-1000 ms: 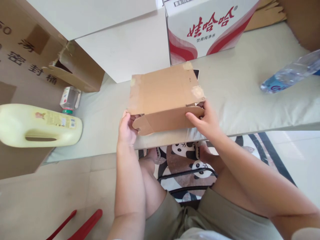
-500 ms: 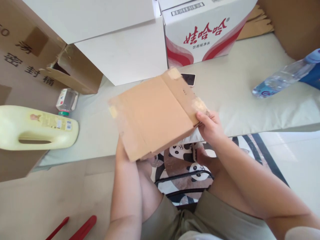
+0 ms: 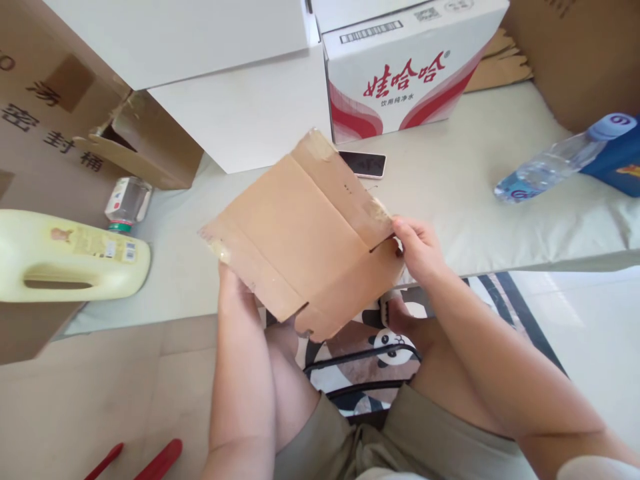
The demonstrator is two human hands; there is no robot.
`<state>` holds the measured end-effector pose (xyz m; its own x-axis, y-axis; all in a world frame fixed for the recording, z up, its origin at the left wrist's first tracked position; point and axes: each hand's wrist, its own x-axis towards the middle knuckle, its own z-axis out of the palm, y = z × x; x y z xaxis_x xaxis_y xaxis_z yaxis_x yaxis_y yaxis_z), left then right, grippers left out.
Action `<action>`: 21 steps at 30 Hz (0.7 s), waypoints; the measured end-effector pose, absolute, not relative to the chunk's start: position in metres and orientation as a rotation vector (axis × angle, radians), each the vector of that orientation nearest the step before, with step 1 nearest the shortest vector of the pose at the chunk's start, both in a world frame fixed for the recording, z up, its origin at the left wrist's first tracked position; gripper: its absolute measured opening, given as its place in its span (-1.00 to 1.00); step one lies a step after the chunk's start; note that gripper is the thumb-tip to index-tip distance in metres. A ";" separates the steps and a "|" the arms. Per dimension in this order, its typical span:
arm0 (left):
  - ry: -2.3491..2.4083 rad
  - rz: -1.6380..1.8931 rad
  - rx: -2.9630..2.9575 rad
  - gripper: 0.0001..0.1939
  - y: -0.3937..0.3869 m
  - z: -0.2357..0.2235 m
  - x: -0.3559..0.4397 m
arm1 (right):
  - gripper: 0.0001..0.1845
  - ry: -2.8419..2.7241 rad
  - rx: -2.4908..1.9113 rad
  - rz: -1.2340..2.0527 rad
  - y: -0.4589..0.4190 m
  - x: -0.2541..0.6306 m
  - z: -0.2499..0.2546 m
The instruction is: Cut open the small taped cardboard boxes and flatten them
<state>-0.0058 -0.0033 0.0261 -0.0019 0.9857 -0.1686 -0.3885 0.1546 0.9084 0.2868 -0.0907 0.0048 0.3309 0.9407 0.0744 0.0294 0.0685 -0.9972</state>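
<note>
A brown flattened cardboard box with creases, slit flaps and worn tape at its corners is held tilted above my lap, across the front edge of the covered table. My right hand pinches its right corner, the thumb lying on the near face. My left hand grips the lower left edge from beneath; its fingers are hidden behind the cardboard. A flap along the near side hangs bent downward. Just past the box's far edge lies a phone, partly covered by it.
White boxes and a red-and-white water carton stand behind. At left are a yellow jug, a small bottle and brown cartons. A water bottle lies at right. Red handles show near the floor.
The cardboard has turned and tipped, so its near flap now shows spread downward and its left corner sits further left. More of the phone is visible. Both hands keep their hold.
</note>
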 end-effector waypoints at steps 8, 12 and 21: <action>0.984 1.442 0.699 -0.57 0.015 0.026 -0.018 | -0.51 -0.976 -1.171 1.115 -0.085 0.299 -0.002; 0.944 1.410 0.678 -0.66 0.018 0.025 -0.015 | -0.45 -1.024 -1.133 1.365 -0.088 0.282 0.005; 0.838 1.378 0.384 -0.66 0.027 0.019 -0.021 | -0.60 -0.560 -1.155 0.993 -0.090 0.298 0.043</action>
<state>-0.0209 0.0272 0.0188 -0.0292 0.9553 -0.2942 -0.7006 0.1904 0.6877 0.2984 -0.0901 0.0435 0.4806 0.8695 -0.1135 -0.3525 0.0730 -0.9330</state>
